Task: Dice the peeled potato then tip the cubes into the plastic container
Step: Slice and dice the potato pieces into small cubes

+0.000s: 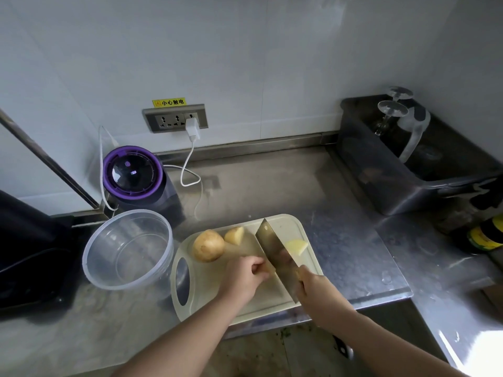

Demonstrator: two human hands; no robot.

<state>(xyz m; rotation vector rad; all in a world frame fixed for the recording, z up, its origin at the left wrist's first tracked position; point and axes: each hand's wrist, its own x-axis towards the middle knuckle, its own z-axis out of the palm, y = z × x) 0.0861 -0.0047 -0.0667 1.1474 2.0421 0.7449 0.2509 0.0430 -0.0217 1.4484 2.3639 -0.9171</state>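
Note:
A pale cutting board (304,232) lies on the steel counter. On it rest a whole round potato (208,245), a smaller potato piece (234,235) and a yellow cut slice (297,246) right of the blade. My right hand (317,288) grips the handle of a cleaver (275,250), whose blade stands on the board. My left hand (246,276) curls over a potato piece just left of the blade, mostly hiding it. A clear round plastic container (128,248), with nothing inside, stands left of the board.
A purple-rimmed appliance (133,172) with a white cable (190,170) plugged into the wall socket stands behind the container. A dark plastic bin (386,175) with upturned glasses sits at back right. A yellow-labelled bottle (487,235) stands at the right edge. A black object (30,248) fills the left.

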